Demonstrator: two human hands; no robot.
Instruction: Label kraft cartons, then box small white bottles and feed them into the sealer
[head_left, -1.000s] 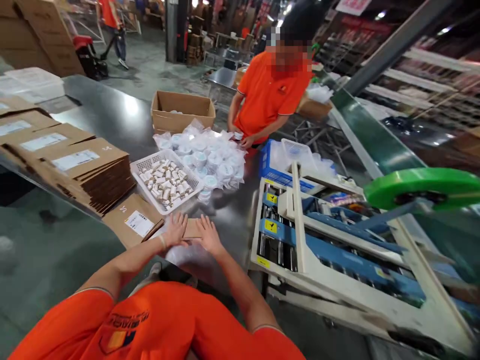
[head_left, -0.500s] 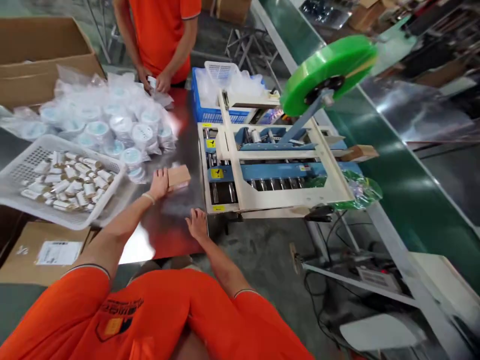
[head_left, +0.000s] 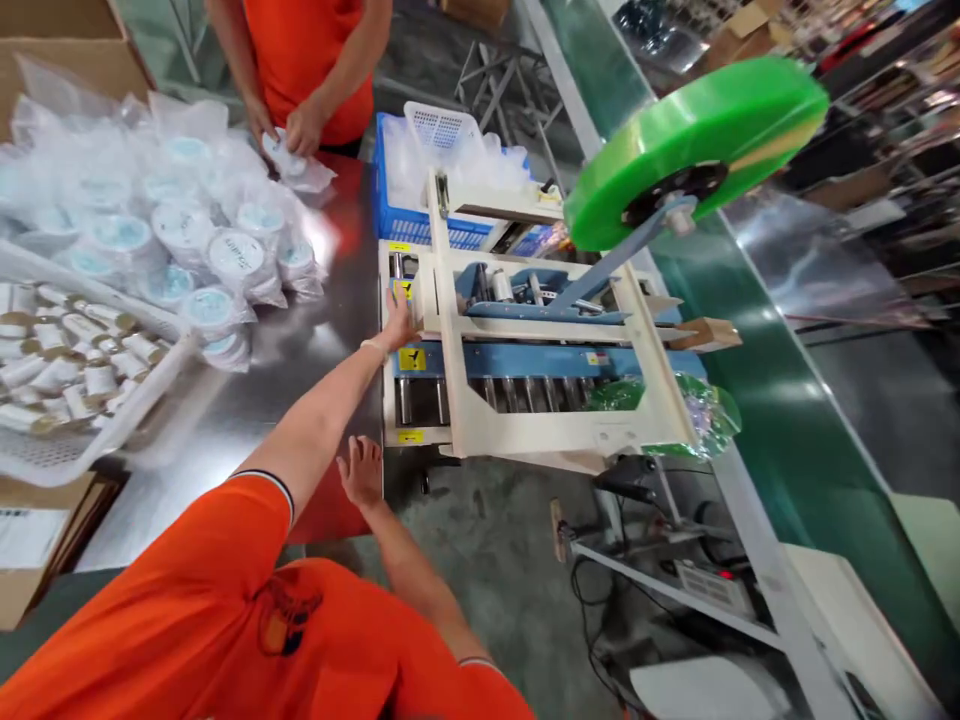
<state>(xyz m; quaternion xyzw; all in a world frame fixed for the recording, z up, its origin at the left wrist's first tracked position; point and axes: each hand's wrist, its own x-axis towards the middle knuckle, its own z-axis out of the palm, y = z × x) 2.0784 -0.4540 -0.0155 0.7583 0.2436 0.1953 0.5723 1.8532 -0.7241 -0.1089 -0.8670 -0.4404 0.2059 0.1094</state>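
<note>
The machine is set right of the left grip, whose closure cannot be told; the right grip, fingers parted, is held at the edge of the surface.

On your left, the table bears a basket with tubes in it, a heap of bags behind that, and a carton behind the heap. To your right stands the taping machine, your left hand at its table end, your right hand by the table's edge. A crate sits behind the machine; a conveyor runs beyond its far end.
</note>
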